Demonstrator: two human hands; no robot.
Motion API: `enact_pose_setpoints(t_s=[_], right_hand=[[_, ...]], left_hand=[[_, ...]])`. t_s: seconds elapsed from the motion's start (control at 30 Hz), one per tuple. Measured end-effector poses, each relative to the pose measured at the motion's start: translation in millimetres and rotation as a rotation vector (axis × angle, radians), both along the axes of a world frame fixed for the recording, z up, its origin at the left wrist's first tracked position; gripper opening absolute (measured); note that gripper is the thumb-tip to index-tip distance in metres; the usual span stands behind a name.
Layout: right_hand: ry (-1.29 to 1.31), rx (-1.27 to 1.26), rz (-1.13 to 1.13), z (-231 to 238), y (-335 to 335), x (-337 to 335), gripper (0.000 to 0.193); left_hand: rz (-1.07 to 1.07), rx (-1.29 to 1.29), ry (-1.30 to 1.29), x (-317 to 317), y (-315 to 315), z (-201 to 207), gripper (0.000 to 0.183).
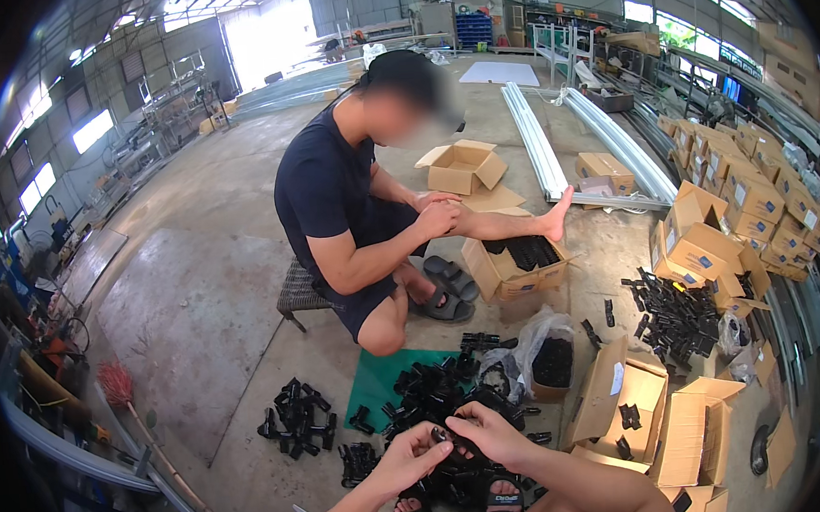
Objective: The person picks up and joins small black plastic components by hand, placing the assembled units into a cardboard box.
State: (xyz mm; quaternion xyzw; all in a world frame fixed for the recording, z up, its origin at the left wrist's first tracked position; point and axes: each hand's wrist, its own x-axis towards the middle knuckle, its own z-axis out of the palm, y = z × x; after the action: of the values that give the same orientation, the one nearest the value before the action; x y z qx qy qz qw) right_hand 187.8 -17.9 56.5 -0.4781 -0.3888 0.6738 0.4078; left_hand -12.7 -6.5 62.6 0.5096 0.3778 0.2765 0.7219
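Both my hands meet low in the middle of the head view, above a heap of black plastic parts (427, 386) that lies partly on a green mat (366, 379). My left hand (411, 458) pinches a small black plastic part (442, 434) between thumb and fingers. From the other side my right hand (487, 434) closes its fingers on the same part. Much of the part is hidden by my fingers, so its exact kind cannot be made out. A smaller pile of black parts (298, 418) lies left of the mat.
A co-worker (331, 186) sits opposite on a low woven stool (297, 291), hands together. Near their foot is a carton of black parts (506, 283). Open cartons (640, 401) and another black pile (672, 315) lie to my right. A broom (158, 440) lies left.
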Motion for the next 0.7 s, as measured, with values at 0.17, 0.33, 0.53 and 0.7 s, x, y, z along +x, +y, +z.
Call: enact_pose_setpoints(t_s=[0.17,0.33,0.53,0.7], right_hand=[[0.113,-0.083,-0.135,7,-5,-13,0.028],[0.147,-0.073,-0.09,-2,-1,-21,0.03],[-0.026,0.052,-0.269,-21,8,-12,0.031],[0.108,-0.009,-0.331,-12,8,-18,0.023]], left_hand=[[0.333,0.1,0.026,15,1,-6,0.019],[0.26,-0.162,0.011,25,-4,-16,0.035],[0.148,-0.139,-0.091,37,-5,-11,0.037],[0.128,-0.166,-0.162,21,-4,-14,0.056]])
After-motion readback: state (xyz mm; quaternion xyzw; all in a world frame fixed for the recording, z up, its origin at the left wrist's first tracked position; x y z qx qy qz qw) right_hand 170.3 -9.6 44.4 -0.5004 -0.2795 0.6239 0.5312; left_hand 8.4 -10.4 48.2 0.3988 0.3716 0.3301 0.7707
